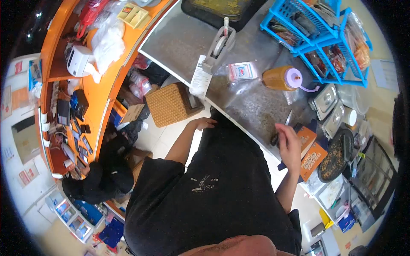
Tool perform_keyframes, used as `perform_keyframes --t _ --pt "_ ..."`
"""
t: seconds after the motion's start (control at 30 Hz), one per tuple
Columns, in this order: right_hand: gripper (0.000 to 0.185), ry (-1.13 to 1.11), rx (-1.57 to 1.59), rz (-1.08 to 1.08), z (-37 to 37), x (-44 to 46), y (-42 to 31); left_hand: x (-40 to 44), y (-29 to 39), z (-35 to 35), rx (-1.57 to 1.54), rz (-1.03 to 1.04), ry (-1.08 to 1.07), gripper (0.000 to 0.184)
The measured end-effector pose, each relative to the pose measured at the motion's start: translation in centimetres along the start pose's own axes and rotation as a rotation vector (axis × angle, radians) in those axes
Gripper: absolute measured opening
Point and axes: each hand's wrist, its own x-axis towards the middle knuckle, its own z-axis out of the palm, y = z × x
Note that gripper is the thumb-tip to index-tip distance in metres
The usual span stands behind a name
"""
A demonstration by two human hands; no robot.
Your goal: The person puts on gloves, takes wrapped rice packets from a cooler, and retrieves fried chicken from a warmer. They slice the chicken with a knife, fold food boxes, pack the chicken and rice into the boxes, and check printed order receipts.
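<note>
My right hand (289,147) is over the edge of the metal worktop (252,109), its fingers stretched out. Close by its fingertips lies a pair of scissors (288,118) with dark handles, partly covered by the hand. Just right of it are orange printed cardboard packages (313,158). My left hand (206,123) hangs beside the black shirt, its fingers loosely extended with nothing seen in them. Further along the worktop are a sauce bottle (277,79) with a pale lid, a clear plastic packet (242,71) and a tape dispenser (220,46) beside a printed receipt (200,81).
Blue plastic baskets (294,42) with packets stand at the back right. Metal lids (326,102) and a dark round pan (337,155) sit further right. A brown woven box (166,104) is on the floor. A person in black (102,181) is at the orange counter (96,102).
</note>
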Motion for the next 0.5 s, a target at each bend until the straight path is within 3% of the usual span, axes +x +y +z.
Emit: perform_keyframes --t 0.07,0.17,0.3,0.4,0.43,0.5 --pt "0.025 -0.071 0.002 0.051 -0.1 1.0 -0.1 2.2 -1.1 1.2 0.349 0.192 0.103 0.051" --pt "0.025 -0.171 0.000 0.015 0.8 2.7 -0.6 1.3 -2.3 3.5 0.408 0.349 0.204 0.046" --pt "0.025 -0.300 -0.010 0.017 1.9 5.0 -2.2 0.3 -2.2 6.8 0.629 0.420 0.145 0.029" --pt "0.027 -0.355 -0.007 0.032 3.9 6.3 -1.9 -0.3 -1.9 5.9 0.622 0.357 0.106 0.024" --pt "0.028 -0.378 -0.004 0.057 5.0 6.2 -1.3 -0.7 -2.2 5.3 0.630 0.430 0.161 0.022" --pt "0.031 -0.575 0.082 0.155 8.1 5.9 0.3 -2.4 -0.9 2.7 0.611 0.413 0.056 0.023"
